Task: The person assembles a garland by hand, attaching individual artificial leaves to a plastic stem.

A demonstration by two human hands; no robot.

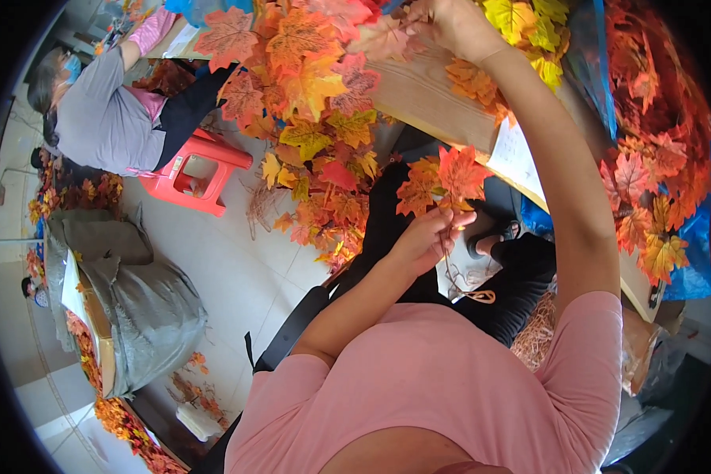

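My left hand [430, 237] pinches the stems of a small bunch of orange and red artificial maple leaves [442, 182], held up in front of my chest over my lap. My right hand [442, 20] reaches far up to the wooden table [426, 99] and grips a reddish leaf [383, 38] at the edge of a big hanging cluster of orange, red and yellow leaves [308, 103]. A thin wire stem [458, 280] dangles below my left hand.
Another person in a grey top [103, 118] sits at the left by a red plastic stool [201, 170]. Grey sacks [146, 308] and a box of leaves stand on the tiled floor. More leaves pile at the right [656, 158], over blue plastic.
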